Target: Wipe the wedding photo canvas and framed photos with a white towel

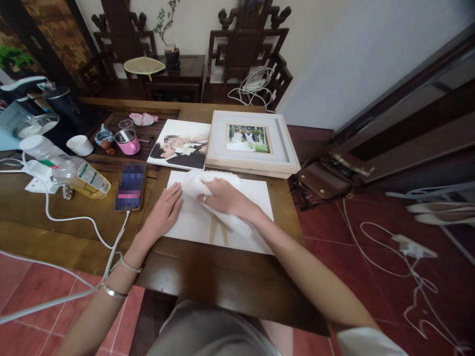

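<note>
A white flat panel [185, 222] lies on the wooden table in front of me, with a tan V-shaped mark or piece [218, 232] showing near its front edge. My left hand [166, 207] rests on the panel's left edge, fingers stretched out and lying flat. With my right hand [222, 198] I grip a bunched white cloth [237, 225] and press it onto the panel. The cloth covers much of the panel's middle, and the fingertips are partly sunk in its folds.
Behind the panel are a framed photo [248, 138] and a white-edged photo print [181, 146]. To the left are a charging phone [129, 188], an oil-coloured bottle [87, 175], a pink mug [127, 142], a white cup [80, 145] and a white cable [89, 220].
</note>
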A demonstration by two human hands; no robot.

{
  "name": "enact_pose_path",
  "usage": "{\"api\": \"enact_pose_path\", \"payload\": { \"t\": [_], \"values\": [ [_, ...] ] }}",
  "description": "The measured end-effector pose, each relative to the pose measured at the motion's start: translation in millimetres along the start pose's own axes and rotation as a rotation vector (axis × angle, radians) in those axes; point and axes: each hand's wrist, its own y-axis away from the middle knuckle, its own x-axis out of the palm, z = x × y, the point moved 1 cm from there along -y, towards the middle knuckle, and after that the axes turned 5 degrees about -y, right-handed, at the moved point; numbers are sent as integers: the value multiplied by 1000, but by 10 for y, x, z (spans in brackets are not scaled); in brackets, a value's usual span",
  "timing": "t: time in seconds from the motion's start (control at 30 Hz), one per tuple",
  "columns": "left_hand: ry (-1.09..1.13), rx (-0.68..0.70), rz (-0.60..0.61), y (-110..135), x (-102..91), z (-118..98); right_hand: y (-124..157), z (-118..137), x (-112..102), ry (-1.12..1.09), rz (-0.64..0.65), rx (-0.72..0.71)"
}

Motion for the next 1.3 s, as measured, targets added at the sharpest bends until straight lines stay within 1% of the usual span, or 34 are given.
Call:
{"api": "enact_pose_path", "payload": {
  "t": [0.1,0.17,0.23,0.3,0.4,0.53,0.6,0.63,0.67,0.73,0.87,0.93,0.97,1.03,1.1,1.23,1.3],
  "values": [
    [1,9,-18,-5,-15,4,-396,81,-18,-63,-9,-40],
    [1,9,-26,-3,-11,23,-565,140,-31,-72,-18,-45],
    [2,4,-30,2,-1,43,-613,157,-58,-68,-22,-29],
    [8,2,-27,8,7,52,-529,103,-110,-50,-25,-2],
    [20,5,-17,16,8,41,-210,-131,-233,-18,-50,71],
    [31,6,-16,17,7,21,336,-596,-378,-7,-148,247],
    [33,1,-20,14,9,19,592,-762,-373,-2,-174,272],
    [33,-2,-21,13,11,19,716,-802,-343,6,-173,250],
    [33,-4,-21,12,11,19,840,-809,-299,18,-160,211],
    [31,-8,-18,10,11,19,1096,-726,-180,47,-99,137],
    [14,-11,-8,6,12,21,1588,-334,27,29,111,49],
    [8,-15,-8,3,13,23,1747,-168,64,-20,209,17],
    [8,-17,-10,2,14,22,1788,-125,65,-42,237,16],
    [12,-17,-15,-1,12,20,1781,-136,39,-65,239,33],
    [23,-17,-25,-5,8,18,1665,-259,-11,-50,182,57],
    [54,-26,-41,-10,1,25,1224,-622,-141,35,26,77],
    [59,-27,-44,-11,-1,35,989,-758,-198,81,-50,109]
  ]
}}
